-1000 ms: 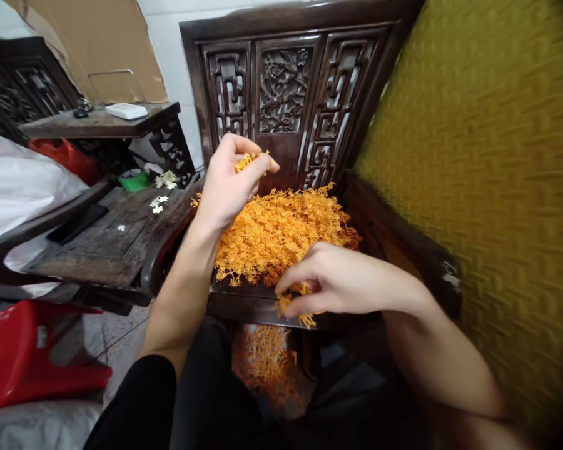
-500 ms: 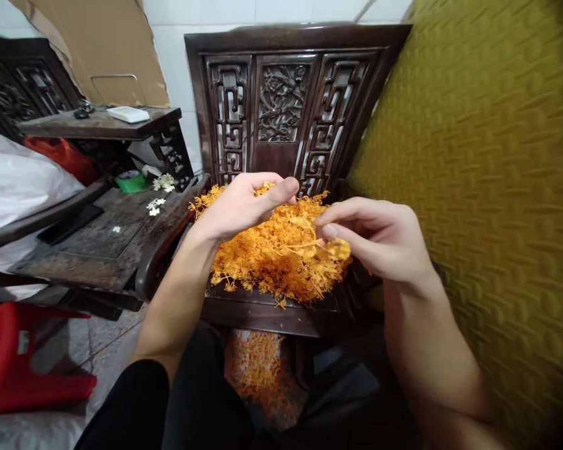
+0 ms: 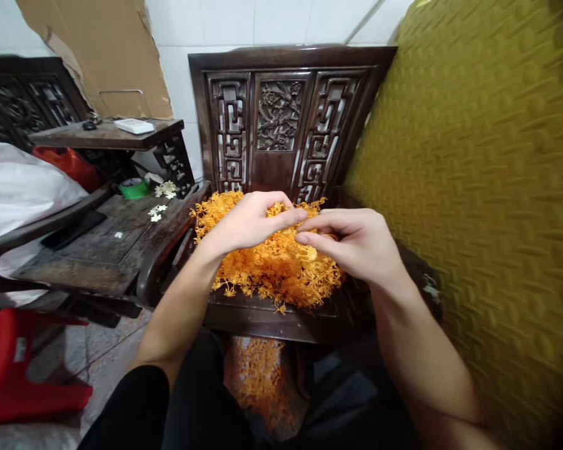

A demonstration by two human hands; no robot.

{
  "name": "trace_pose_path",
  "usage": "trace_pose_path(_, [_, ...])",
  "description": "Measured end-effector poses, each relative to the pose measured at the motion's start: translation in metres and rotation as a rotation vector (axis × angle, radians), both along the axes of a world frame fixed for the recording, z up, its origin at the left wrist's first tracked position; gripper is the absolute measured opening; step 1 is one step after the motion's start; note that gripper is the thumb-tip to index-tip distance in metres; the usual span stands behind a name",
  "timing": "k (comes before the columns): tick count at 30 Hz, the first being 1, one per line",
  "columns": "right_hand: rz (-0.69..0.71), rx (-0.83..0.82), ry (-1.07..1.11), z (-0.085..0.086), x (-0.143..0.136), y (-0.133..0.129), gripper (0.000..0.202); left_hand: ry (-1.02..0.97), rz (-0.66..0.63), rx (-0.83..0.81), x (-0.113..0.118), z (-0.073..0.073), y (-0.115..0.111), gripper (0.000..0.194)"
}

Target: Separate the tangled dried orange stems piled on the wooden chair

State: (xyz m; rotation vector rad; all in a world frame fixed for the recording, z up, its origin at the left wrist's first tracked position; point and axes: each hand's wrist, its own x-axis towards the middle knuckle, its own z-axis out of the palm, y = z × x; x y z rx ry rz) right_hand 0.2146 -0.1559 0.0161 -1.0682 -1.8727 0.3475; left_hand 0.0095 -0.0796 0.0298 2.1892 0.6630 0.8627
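Room: white-tiled wall (image 3: pixel 225 22) behind a dark carved chair (image 3: pixel 274 169); olive textured panel (image 3: pixel 473 156) right of the chair.
Orange heap (image 3: pixel 267 275): tangled, spread across the chair's seat; similar bits (image 3: pixel 261 369) lie below its front edge.
Left hand (image 3: pixel 258 222): above the seat, curled around a few orange pieces.
Right hand (image 3: pixel 351 240): beside the left thumb, apparently pinching an orange piece.
Progress: seemingly most remains in the heap; how much is done cannot be told.

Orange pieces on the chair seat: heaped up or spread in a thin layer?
Heaped up: the orange pieces form a thick mound, with dark wood of the chair seat showing along the front edge.
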Motion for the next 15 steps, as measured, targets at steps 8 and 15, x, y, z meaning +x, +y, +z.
trace_pose_path(8, [-0.041,0.177,-0.131,0.003,0.003,-0.002,0.012,0.073,-0.312,-0.623,-0.002,-0.013,0.017,0.054])
trace_pose_path(15, [-0.015,0.237,-0.31,0.004,0.014,0.003,0.017,0.057,-0.353,-0.674,-0.005,-0.009,0.015,0.039])
